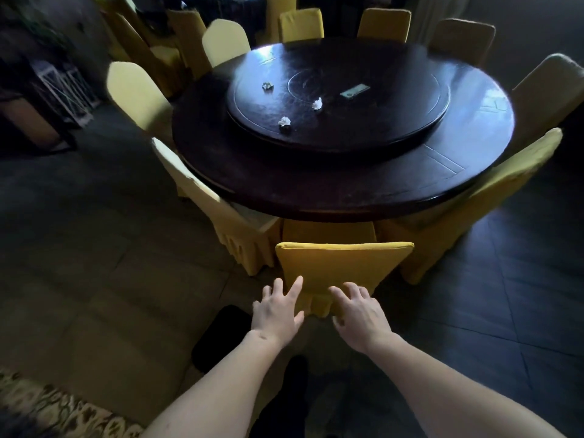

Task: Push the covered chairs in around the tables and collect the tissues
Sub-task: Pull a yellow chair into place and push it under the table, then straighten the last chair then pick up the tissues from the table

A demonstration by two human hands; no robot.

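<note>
A yellow covered chair (pixel 343 263) stands right in front of me, its seat tucked under the round dark table (pixel 316 191). My left hand (pixel 278 311) and my right hand (pixel 360 311) lie flat with spread fingers on the lower back of that chair, holding nothing. Three crumpled white tissues lie on the raised turntable (pixel 363 128): one tissue (pixel 284 121) nearest me, a second tissue (pixel 317 104) in the middle, a third tissue (pixel 268 86) farther left. More yellow covered chairs ring the table, such as the left chair (pixel 202 191) and the right chair (pixel 493 191).
A small flat rectangular card (pixel 354 91) lies on the turntable. More covered chairs (pixel 177 36) stand at the back left. A white rack (pixel 68 86) stands at the left wall. A patterned carpet edge (pixel 57 412) shows at bottom left. My dark shoes are below.
</note>
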